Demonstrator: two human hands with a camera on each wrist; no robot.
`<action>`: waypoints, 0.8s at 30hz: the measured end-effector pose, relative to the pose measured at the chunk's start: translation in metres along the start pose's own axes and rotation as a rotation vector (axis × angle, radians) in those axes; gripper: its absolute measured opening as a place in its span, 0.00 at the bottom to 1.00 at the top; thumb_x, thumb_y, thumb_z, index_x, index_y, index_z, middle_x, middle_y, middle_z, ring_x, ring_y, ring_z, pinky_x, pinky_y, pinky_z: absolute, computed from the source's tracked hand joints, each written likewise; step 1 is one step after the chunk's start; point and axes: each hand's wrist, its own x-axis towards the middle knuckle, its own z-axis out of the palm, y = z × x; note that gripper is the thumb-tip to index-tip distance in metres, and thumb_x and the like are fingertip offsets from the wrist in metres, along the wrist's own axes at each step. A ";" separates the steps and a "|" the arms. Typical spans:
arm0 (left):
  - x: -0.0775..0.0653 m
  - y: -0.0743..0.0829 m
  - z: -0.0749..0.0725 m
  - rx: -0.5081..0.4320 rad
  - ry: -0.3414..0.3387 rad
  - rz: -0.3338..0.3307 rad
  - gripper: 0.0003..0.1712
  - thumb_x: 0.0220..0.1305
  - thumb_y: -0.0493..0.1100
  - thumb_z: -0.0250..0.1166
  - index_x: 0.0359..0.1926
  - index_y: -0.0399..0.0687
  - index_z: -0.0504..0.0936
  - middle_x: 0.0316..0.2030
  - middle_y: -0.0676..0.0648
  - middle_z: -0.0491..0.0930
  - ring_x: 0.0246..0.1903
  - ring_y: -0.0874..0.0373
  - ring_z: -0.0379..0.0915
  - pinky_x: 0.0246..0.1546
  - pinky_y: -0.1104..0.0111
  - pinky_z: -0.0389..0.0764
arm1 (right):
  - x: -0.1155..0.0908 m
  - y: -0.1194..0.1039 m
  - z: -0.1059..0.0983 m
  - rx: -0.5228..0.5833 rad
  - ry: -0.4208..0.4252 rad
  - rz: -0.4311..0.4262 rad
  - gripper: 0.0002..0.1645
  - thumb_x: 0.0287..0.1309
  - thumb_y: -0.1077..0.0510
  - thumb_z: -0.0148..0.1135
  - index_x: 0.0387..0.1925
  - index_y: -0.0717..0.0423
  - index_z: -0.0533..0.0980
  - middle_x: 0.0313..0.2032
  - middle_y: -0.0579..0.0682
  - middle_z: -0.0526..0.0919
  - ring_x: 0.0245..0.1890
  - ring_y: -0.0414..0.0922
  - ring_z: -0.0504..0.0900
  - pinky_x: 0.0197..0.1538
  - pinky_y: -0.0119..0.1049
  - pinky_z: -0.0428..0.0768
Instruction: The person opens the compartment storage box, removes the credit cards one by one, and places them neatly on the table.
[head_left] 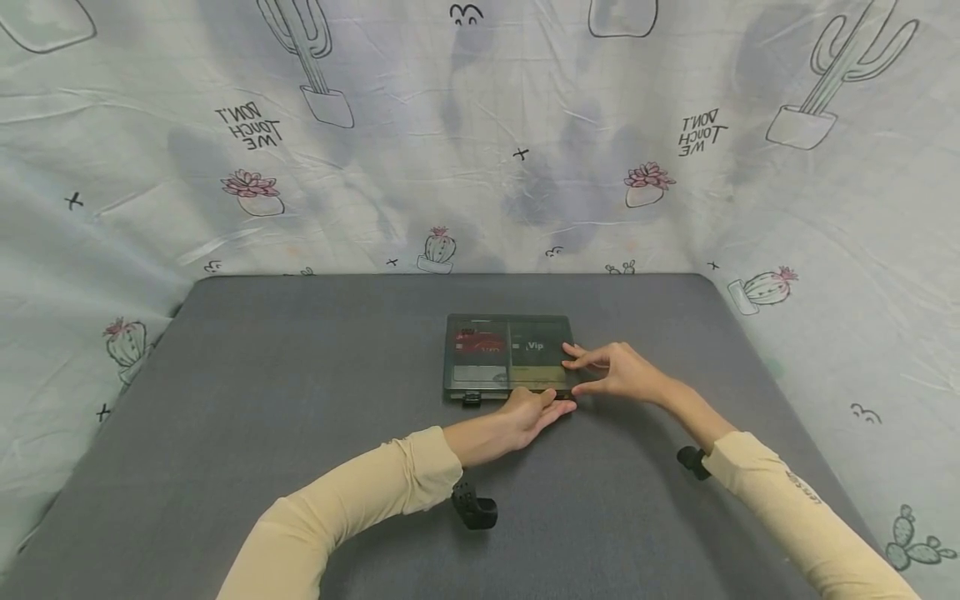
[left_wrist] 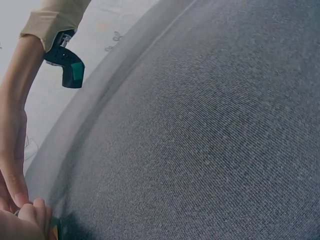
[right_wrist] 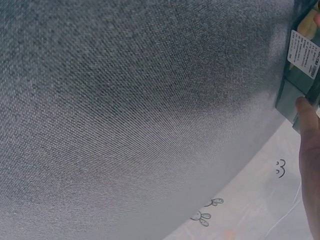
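A flat, dark see-through plastic case (head_left: 495, 321) lies on the grey surface, its lid down. Through the lid show a red card (head_left: 480, 342) and a dark card marked "Vip" (head_left: 535, 346). At the front edge, right of a black latch (head_left: 471, 400), my left hand (head_left: 528, 414) holds the case with the thumb above and fingers below. My right hand (head_left: 618, 373) grips the right side, thumb by the front corner. A white printed label (right_wrist: 304, 54) shows on the case in the right wrist view. Both hands meet at the corner in the left wrist view, partly cut off.
A grey cloth-covered table (head_left: 300, 375) spreads around the case. Behind and beside it hangs a pale curtain (head_left: 480, 167) printed with cacti. Black wrist mounts (head_left: 474, 507) stick out below both cream sleeves (head_left: 375, 475).
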 end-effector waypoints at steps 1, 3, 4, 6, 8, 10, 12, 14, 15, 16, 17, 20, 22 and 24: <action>0.001 0.000 0.000 0.001 0.001 0.002 0.29 0.74 0.31 0.45 0.68 0.20 0.47 0.66 0.27 0.59 0.61 0.42 0.67 0.56 0.69 0.72 | 0.000 0.000 -0.001 0.002 -0.003 0.003 0.27 0.49 0.59 0.73 0.51 0.65 0.79 0.62 0.61 0.70 0.66 0.54 0.63 0.56 0.44 0.74; 0.002 0.001 0.001 0.000 0.000 0.002 0.29 0.74 0.31 0.45 0.68 0.20 0.47 0.65 0.27 0.59 0.61 0.42 0.67 0.56 0.70 0.72 | 0.001 0.000 -0.002 0.007 -0.008 0.011 0.26 0.48 0.60 0.73 0.51 0.65 0.79 0.62 0.60 0.70 0.66 0.54 0.63 0.56 0.43 0.74; 0.002 0.000 0.001 -0.001 0.001 0.003 0.29 0.74 0.31 0.45 0.68 0.20 0.47 0.65 0.27 0.59 0.61 0.42 0.67 0.56 0.69 0.72 | 0.002 -0.001 -0.002 0.008 -0.009 0.015 0.26 0.48 0.60 0.73 0.51 0.65 0.79 0.61 0.60 0.71 0.66 0.53 0.63 0.56 0.43 0.74; 0.003 0.000 0.001 -0.002 0.006 0.005 0.29 0.73 0.29 0.45 0.68 0.20 0.46 0.65 0.26 0.59 0.60 0.42 0.67 0.56 0.69 0.72 | 0.002 0.000 -0.003 0.006 -0.010 0.018 0.26 0.48 0.60 0.73 0.50 0.65 0.79 0.61 0.60 0.71 0.66 0.53 0.63 0.56 0.43 0.74; 0.003 -0.003 0.000 0.014 0.022 0.014 0.29 0.72 0.26 0.44 0.68 0.19 0.45 0.65 0.25 0.58 0.59 0.41 0.69 0.55 0.68 0.73 | 0.003 0.000 -0.003 -0.010 -0.009 0.018 0.26 0.48 0.60 0.74 0.50 0.65 0.80 0.61 0.59 0.71 0.65 0.53 0.64 0.55 0.43 0.75; 0.003 -0.006 -0.002 0.037 0.031 0.029 0.30 0.69 0.22 0.44 0.67 0.17 0.44 0.65 0.24 0.57 0.58 0.41 0.70 0.54 0.66 0.74 | 0.003 0.000 -0.003 -0.020 -0.012 0.015 0.26 0.48 0.59 0.74 0.50 0.64 0.80 0.61 0.59 0.71 0.65 0.53 0.65 0.55 0.44 0.75; 0.002 -0.009 -0.004 0.059 0.033 0.044 0.29 0.67 0.19 0.43 0.66 0.14 0.45 0.63 0.23 0.60 0.58 0.40 0.70 0.55 0.64 0.73 | 0.005 0.000 -0.003 -0.033 -0.017 0.011 0.27 0.48 0.58 0.74 0.51 0.64 0.80 0.61 0.59 0.71 0.64 0.53 0.66 0.55 0.46 0.75; 0.001 -0.009 -0.006 0.070 0.012 0.050 0.27 0.67 0.20 0.44 0.65 0.13 0.48 0.61 0.24 0.64 0.58 0.40 0.69 0.57 0.64 0.72 | 0.006 0.000 -0.004 -0.034 -0.021 0.014 0.27 0.48 0.58 0.74 0.51 0.64 0.79 0.61 0.59 0.71 0.64 0.53 0.66 0.54 0.46 0.75; 0.001 -0.007 -0.006 0.080 -0.005 0.045 0.27 0.68 0.20 0.44 0.65 0.13 0.48 0.62 0.25 0.64 0.59 0.41 0.68 0.57 0.65 0.71 | 0.006 -0.001 -0.005 -0.029 -0.022 0.015 0.27 0.48 0.58 0.74 0.51 0.64 0.79 0.61 0.59 0.71 0.64 0.53 0.66 0.54 0.47 0.75; 0.000 -0.006 -0.007 0.090 -0.017 0.036 0.26 0.69 0.21 0.44 0.65 0.13 0.48 0.61 0.25 0.65 0.60 0.41 0.67 0.58 0.65 0.70 | 0.007 -0.001 -0.005 -0.023 -0.023 0.018 0.27 0.48 0.59 0.74 0.51 0.64 0.79 0.61 0.59 0.71 0.64 0.53 0.66 0.54 0.46 0.75; -0.001 -0.003 -0.007 0.101 -0.026 0.027 0.27 0.69 0.22 0.44 0.65 0.14 0.48 0.62 0.25 0.63 0.61 0.41 0.66 0.59 0.66 0.69 | 0.007 -0.001 -0.006 -0.021 -0.023 0.020 0.27 0.48 0.60 0.74 0.51 0.64 0.79 0.61 0.59 0.71 0.64 0.53 0.66 0.54 0.46 0.75; -0.002 0.004 -0.011 0.156 -0.021 -0.004 0.27 0.69 0.23 0.46 0.66 0.16 0.50 0.65 0.26 0.58 0.61 0.41 0.66 0.58 0.67 0.70 | 0.008 -0.001 -0.008 -0.010 -0.030 0.029 0.26 0.48 0.62 0.74 0.50 0.65 0.79 0.61 0.59 0.71 0.65 0.53 0.65 0.55 0.45 0.75; -0.003 0.008 -0.015 0.201 0.003 -0.009 0.25 0.69 0.24 0.48 0.65 0.17 0.55 0.65 0.27 0.59 0.59 0.42 0.68 0.57 0.68 0.71 | 0.008 -0.002 -0.009 -0.014 -0.036 0.035 0.26 0.48 0.61 0.74 0.50 0.64 0.79 0.61 0.59 0.71 0.65 0.53 0.65 0.55 0.45 0.75; -0.006 0.010 -0.022 0.236 0.028 0.000 0.22 0.69 0.25 0.50 0.62 0.18 0.62 0.63 0.27 0.64 0.58 0.42 0.69 0.56 0.68 0.72 | 0.008 -0.003 -0.009 -0.017 -0.038 0.035 0.26 0.48 0.61 0.73 0.51 0.64 0.79 0.61 0.59 0.71 0.66 0.54 0.64 0.56 0.45 0.74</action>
